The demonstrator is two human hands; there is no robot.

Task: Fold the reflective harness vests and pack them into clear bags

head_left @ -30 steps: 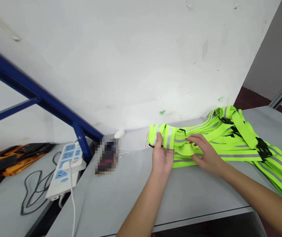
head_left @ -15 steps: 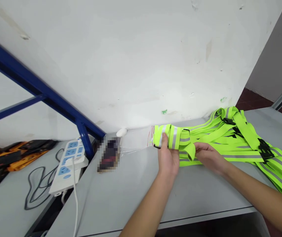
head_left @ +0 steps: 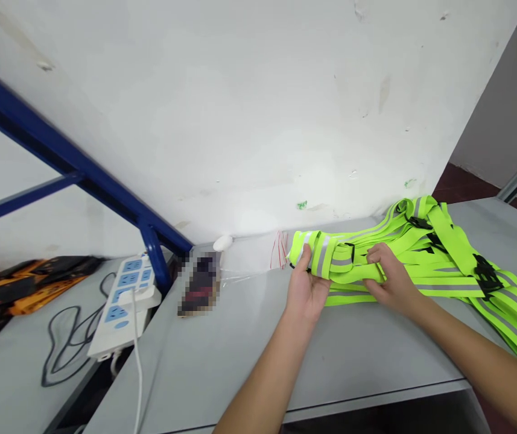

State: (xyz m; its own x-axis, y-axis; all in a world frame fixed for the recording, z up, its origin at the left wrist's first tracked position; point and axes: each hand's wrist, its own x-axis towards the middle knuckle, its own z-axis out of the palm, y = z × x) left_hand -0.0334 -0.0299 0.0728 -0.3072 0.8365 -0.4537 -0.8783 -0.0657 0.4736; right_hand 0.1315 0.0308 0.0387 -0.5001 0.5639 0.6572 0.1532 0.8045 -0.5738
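Note:
My left hand [head_left: 306,289] is closed round a folded bundle of neon-yellow reflective strap [head_left: 319,253], with the thumb on the near face and the fingers beneath. The bundle has a silver stripe and a black buckle [head_left: 353,253]. At its right end, my right hand [head_left: 394,280] has thumb and fingers on either side of a loose strap end [head_left: 376,275], gripping it. More reflective straps [head_left: 448,285] with black buckles lie behind and to the right, partly hidden by my right hand.
Clear plastic bags [head_left: 251,253] with red lines lie left of the bundle, beside a white oval object [head_left: 222,243] and a pixelated item [head_left: 199,283]. A power strip [head_left: 122,307] with cables sits farther left, near a blue metal frame [head_left: 104,187]. A white wall [head_left: 258,120] stands behind.
The bundle and my left hand have shifted slightly right. My right hand has turned, its thumb and fingers spreading wider around the strap end, and the hanging loop now lies flatter against the bundle.

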